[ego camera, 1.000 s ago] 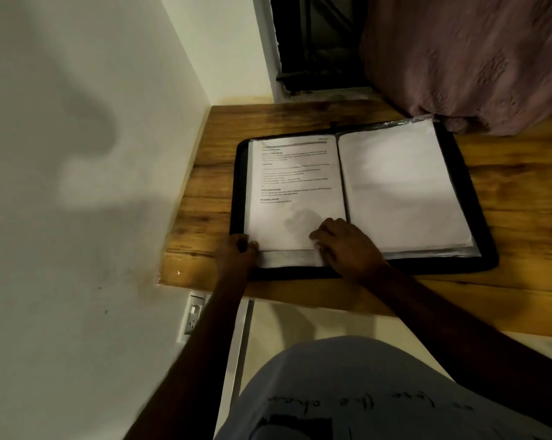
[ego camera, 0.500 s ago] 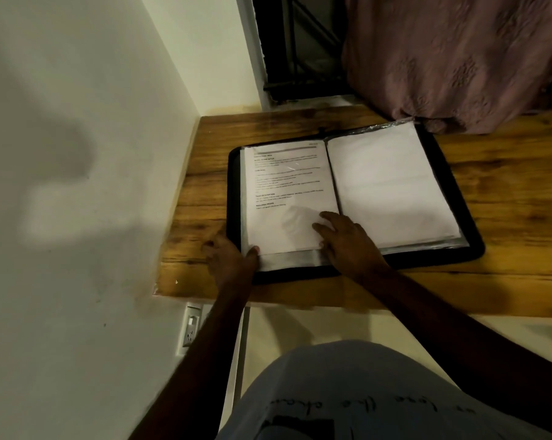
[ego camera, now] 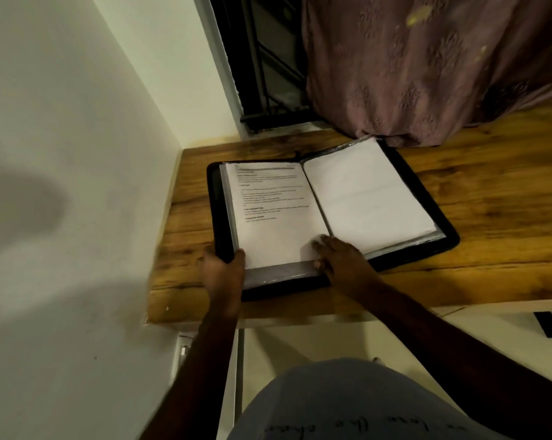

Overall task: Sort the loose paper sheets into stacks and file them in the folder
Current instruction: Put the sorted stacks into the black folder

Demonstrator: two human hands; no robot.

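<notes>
A black folder (ego camera: 439,217) lies open on the wooden table (ego camera: 496,192). Its left page holds a printed sheet (ego camera: 274,211) in a clear sleeve; its right page shows blank white paper (ego camera: 366,198). My left hand (ego camera: 222,271) grips the folder's near-left corner, thumb on top of the sleeve edge and fingers curled round the black cover. My right hand (ego camera: 341,265) lies on the bottom of the left page near the spine, fingers flat on the sheet and sleeve.
A white wall (ego camera: 77,154) stands close on the left, meeting the table's left edge. A pink curtain (ego camera: 427,65) hangs onto the table's back right. A dark window frame (ego camera: 262,74) is behind. A wall socket (ego camera: 182,350) sits under the table.
My left hand has shifted from the sleeve's bottom edge to clasp the folder's near-left corner. My right hand stays on the lower left page. The camera has tilted a little.
</notes>
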